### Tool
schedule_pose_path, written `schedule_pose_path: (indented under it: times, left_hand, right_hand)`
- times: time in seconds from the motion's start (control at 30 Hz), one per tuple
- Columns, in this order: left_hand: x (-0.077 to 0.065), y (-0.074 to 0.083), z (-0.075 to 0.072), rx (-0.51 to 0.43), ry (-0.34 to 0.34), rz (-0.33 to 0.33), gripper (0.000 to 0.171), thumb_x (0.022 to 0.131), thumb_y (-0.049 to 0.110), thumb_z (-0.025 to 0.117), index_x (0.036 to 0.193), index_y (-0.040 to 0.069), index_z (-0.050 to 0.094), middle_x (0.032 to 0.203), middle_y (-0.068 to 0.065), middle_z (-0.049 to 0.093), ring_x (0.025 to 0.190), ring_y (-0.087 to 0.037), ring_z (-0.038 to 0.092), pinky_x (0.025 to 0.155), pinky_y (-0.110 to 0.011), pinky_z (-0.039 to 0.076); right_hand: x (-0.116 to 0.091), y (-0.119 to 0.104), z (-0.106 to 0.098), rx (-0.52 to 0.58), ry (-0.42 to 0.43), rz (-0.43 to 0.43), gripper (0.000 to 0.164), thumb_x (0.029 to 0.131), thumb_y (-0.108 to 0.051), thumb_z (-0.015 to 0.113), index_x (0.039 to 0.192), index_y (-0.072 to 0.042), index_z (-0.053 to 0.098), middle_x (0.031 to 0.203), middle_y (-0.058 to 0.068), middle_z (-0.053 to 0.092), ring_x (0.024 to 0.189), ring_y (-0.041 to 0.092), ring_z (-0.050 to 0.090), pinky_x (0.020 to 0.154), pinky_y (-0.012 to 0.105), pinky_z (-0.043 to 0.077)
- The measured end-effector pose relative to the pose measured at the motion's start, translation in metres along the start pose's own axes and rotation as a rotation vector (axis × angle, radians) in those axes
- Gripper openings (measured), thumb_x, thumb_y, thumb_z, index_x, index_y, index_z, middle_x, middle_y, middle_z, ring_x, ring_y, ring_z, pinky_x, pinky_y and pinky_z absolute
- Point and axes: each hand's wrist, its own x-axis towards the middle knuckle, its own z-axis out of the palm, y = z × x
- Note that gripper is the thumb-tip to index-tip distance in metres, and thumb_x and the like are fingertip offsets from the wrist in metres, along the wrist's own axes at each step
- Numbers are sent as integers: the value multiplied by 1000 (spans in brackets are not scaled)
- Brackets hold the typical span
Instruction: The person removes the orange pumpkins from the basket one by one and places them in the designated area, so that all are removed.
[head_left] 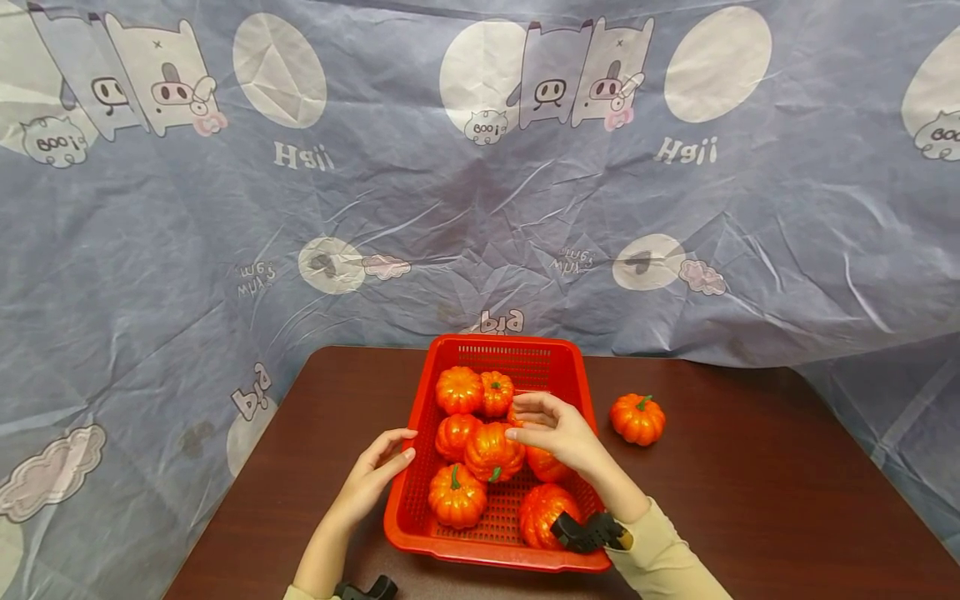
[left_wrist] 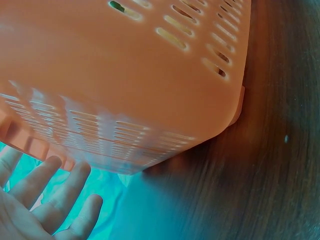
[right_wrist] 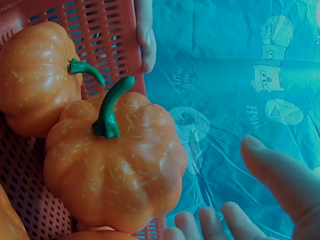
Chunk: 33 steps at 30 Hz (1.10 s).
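A red plastic basket (head_left: 487, 553) with slotted walls holds several glossy orange toy pumpkins, most with green stems. My left hand (head_left: 366, 482) is beside the basket's left wall, fingers loosely extended, fingertips right at the rim. In the left wrist view, its fingers (left_wrist: 62, 200) are spread next to the basket's slotted side (left_wrist: 100, 60). Over the basket's right half, my right hand (head_left: 561, 435) is held with thumb and fingers apart, overlapping the pumpkin in the middle (head_left: 492, 454). The right wrist view shows a large ribbed pumpkin (right_wrist: 120, 165) close to that hand's fingers, with nothing gripped.
One more pumpkin (head_left: 637, 419) sits on the dark brown table (head_left: 735, 483), to the right of the basket. A wrinkled blue-grey cloth (head_left: 420, 192) with cartoon prints hangs behind the table. Black wrist bands (head_left: 588, 532) are worn on both arms.
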Motion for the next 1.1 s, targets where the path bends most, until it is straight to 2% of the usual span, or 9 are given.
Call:
schedule_pose_path:
  times: [0.17, 0.23, 0.37, 0.6, 0.87, 0.97, 1.1]
  left_hand:
    - [4, -18, -3, -25, 2, 12, 32, 94, 6, 54, 124, -3, 51, 131, -21, 49, 123, -35, 41, 91, -22, 42]
    - [6, -26, -5, -37, 4, 13, 32, 94, 8, 55, 124, -1, 51, 131, -18, 49, 123, -32, 42, 92, -22, 42]
    - [7, -32, -6, -42, 10, 26, 32, 94, 11, 56, 124, 2, 52, 131, -16, 50, 123, -29, 43, 92, -23, 42]
    - [6, -29, -6, -44, 14, 29, 32, 94, 8, 55, 125, 1, 51, 131, -17, 50, 120, -26, 45, 91, -23, 42]
    - [1, -4, -1, -10, 9, 13, 32, 94, 5, 53, 123, -8, 48, 130, -25, 48, 119, -33, 44, 91, -22, 42]
    - [2, -8, -2, -16, 9, 14, 32, 94, 5, 53, 124, -7, 48, 130, -25, 48, 121, -34, 43, 91, -23, 41]
    - [5, -23, -4, -38, 16, 21, 32, 94, 7, 54, 125, -2, 50, 131, -20, 50, 120, -30, 44, 91, -23, 42]
  right_hand:
    - [1, 3, 2, -39, -38, -50, 51, 79, -11, 75, 123, 6, 53, 120, 21, 58, 112, 42, 52, 94, 41, 44]
    - [2, 4, 3, -66, -49, -59, 51, 80, -11, 75, 122, 6, 53, 120, 21, 58, 112, 40, 53, 94, 42, 44]
    - [4, 6, 5, -115, -81, -64, 51, 79, -12, 76, 122, 5, 54, 120, 20, 58, 111, 36, 55, 94, 42, 44]
    - [6, 10, 7, -186, -133, -78, 55, 74, -10, 80, 122, 2, 55, 123, 18, 57, 113, 35, 54, 93, 39, 45]
    - [6, 11, 6, -203, -152, -90, 51, 74, -10, 80, 119, 0, 58, 120, 18, 59, 109, 31, 57, 92, 40, 45]
    - [6, 11, 6, -216, -163, -101, 49, 74, -12, 80, 118, 0, 60, 119, 17, 60, 108, 30, 58, 93, 42, 45]
    - [5, 11, 6, -238, -167, -106, 48, 75, -15, 80, 116, -1, 61, 116, 14, 62, 106, 28, 58, 92, 41, 45]
